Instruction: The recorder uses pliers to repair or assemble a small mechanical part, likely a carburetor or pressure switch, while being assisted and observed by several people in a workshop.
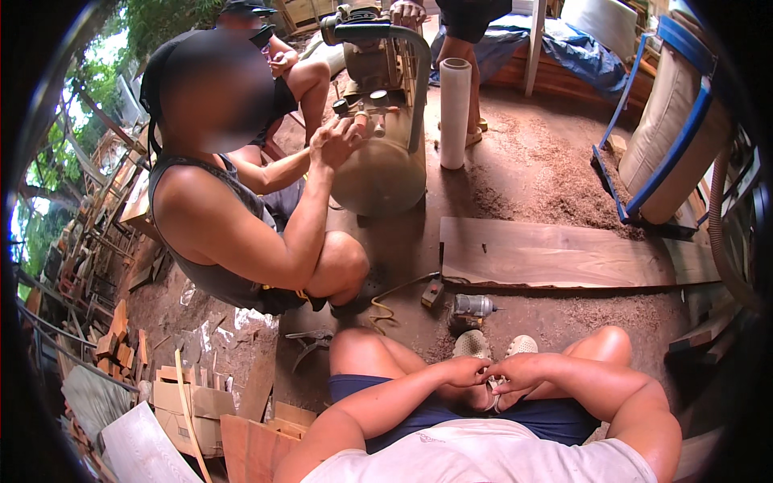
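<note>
My left hand [467, 372] and my right hand [515, 373] meet between my bent knees. Their fingers are curled together around something small, too hidden to name. Just beyond them are my feet in light perforated clogs [472, 345]. A grey power drill [473, 306] lies on the floor past my feet, and a small dark box with a cord [433, 292] rests to its left. Near my left knee there is a clamp [309, 344]. In front at left a squatting person reaches with one hand [336, 143] to the fittings of an air compressor [377, 181].
A wide wooden board [555, 253] lies across the floor ahead. A roll of clear film [456, 113] stands beside the compressor. At right is a blue-framed machine with a beige bag [668, 121]. Wood shavings [555, 165] cover the floor; a cardboard box [189, 410] sits at left.
</note>
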Motion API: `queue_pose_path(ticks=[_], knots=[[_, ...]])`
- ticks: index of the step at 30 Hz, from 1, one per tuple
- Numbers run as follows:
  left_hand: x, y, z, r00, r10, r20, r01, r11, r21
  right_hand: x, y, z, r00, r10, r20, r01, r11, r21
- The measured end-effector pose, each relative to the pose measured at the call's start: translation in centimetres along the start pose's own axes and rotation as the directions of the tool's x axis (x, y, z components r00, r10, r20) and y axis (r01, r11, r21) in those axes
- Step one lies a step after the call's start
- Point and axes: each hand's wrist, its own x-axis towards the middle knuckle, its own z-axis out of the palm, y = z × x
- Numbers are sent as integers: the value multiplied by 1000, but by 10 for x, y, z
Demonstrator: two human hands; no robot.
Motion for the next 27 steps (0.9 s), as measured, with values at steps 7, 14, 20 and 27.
queue_pose_path(ticks=[7,14,20,27], knots=[[-3,2,-1,997,56,56,-55,998,-20,6,13,9,999,1,-36,-2,1000,-23],[-4,6,-4,993,61,103,-63,998,12,6,13,7,999,-39,-17,39,999,-25],[-5,4,-4,991,84,104,-84,996,-2,5,8,5,999,-44,-24,44,999,-13],[-3,1,-2,988,38,148,-35,999,-25,4,6,4,998,-48,-28,48,999,1]])
